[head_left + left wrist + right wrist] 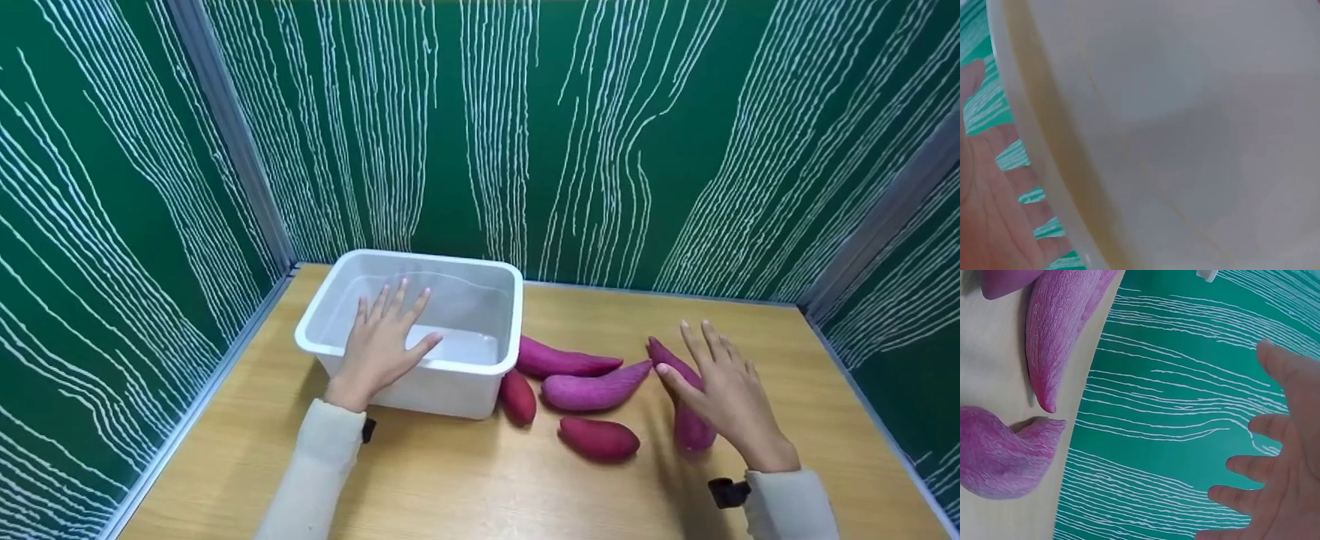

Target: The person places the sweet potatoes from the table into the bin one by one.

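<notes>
My left hand (384, 346) is spread with straight fingers over the near rim of a white plastic tub (442, 390). The left wrist view shows the tub's pale wall (1196, 140) filling most of the picture, the palm beside it. Over on the right, my right hand (733, 401) hovers with fingers extended, nothing in its grasp. It overlaps a long purple sweet potato (694, 433) lying lengthwise on the table. In the right wrist view a curved sweet potato (1005, 455) and a tapered sweet potato (1058, 337) lie apart from that palm.
Between tub and right hand lie more sweet potatoes: a dark purple one (566, 360), a lighter one (592, 388), a small red one (517, 399) against the tub, and a red one (600, 439) nearer me. Green walls (495, 135) with white lines border the wooden table (465, 480).
</notes>
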The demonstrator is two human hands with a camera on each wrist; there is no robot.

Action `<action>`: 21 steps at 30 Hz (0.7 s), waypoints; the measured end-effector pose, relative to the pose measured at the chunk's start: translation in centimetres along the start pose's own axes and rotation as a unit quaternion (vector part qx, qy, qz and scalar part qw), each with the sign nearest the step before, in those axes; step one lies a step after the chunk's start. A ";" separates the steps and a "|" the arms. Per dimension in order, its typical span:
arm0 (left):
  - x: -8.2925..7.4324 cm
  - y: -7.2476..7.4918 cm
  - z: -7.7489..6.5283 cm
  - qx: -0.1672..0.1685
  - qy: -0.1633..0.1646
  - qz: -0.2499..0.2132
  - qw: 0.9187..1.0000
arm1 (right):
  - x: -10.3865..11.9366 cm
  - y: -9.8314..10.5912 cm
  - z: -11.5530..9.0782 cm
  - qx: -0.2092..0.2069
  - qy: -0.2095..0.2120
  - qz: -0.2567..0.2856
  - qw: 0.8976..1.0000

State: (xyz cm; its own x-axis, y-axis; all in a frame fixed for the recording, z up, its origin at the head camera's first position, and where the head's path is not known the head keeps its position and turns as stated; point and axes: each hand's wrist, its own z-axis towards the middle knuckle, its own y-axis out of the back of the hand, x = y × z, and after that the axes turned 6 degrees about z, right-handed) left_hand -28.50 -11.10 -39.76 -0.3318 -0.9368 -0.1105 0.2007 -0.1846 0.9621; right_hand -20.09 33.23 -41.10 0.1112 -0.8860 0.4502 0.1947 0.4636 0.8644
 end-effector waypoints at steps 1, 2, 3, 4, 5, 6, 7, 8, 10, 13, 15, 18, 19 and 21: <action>0.2 0.1 -0.2 0.004 0.002 -0.002 1.000 | -0.2 0.0 0.0 0.001 -0.003 0.009 1.000; 0.5 0.2 -0.3 0.008 0.004 -0.004 1.000 | -0.4 0.0 -0.1 0.004 -0.006 0.016 1.000; 0.8 0.3 -0.5 0.011 0.007 -0.009 1.000 | -0.6 0.0 -0.1 0.006 -0.009 0.024 1.000; 1.1 0.3 -0.7 0.012 0.008 -0.013 1.000 | -0.8 -0.1 -0.1 0.009 -0.013 0.030 0.999; 1.4 0.4 -0.9 0.013 0.009 -0.015 1.000 | -1.1 -0.1 -0.1 0.011 -0.014 0.034 0.999; 1.7 0.4 -1.1 0.013 0.010 -0.019 1.000 | -1.3 -0.2 -0.1 0.015 -0.018 0.038 0.999; 2.0 0.5 -1.2 0.012 0.012 -0.023 1.000 | -1.6 -0.2 -0.1 0.020 -0.023 0.042 0.999; 2.2 0.6 -1.4 0.009 0.013 -0.029 0.999 | -1.8 -0.2 -0.1 0.024 -0.027 0.047 0.998; 2.7 0.8 -1.8 -0.001 0.013 -0.042 0.999 | -2.3 -0.3 -0.2 0.032 -0.035 0.056 0.997; 3.5 1.0 -2.2 -0.019 0.009 -0.058 0.998 | -2.9 -0.5 -0.2 0.040 -0.048 0.076 0.995; 4.0 1.1 -2.4 -0.033 0.000 -0.067 0.997 | -3.2 -0.7 -0.3 0.044 -0.058 0.090 0.993; 4.7 1.1 -2.7 -0.049 -0.010 -0.080 0.996 | -3.9 -1.0 -0.5 0.047 -0.073 0.111 0.990; 4.9 1.1 -2.8 -0.051 -0.010 -0.085 0.995 | -4.1 -1.1 -0.5 0.049 -0.078 0.116 0.989; 5.3 1.0 -3.0 -0.055 -0.007 -0.096 0.994 | -4.6 -1.2 -0.6 0.051 -0.087 0.126 0.987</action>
State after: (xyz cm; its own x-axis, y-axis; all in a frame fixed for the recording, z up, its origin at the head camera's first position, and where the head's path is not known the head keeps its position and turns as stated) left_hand -27.30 -17.17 -40.12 -0.3867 -0.8769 -0.2856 0.2321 -0.3922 0.8901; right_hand -20.24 36.72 -44.38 -0.0276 -0.7342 0.6784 0.0823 0.6746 0.7335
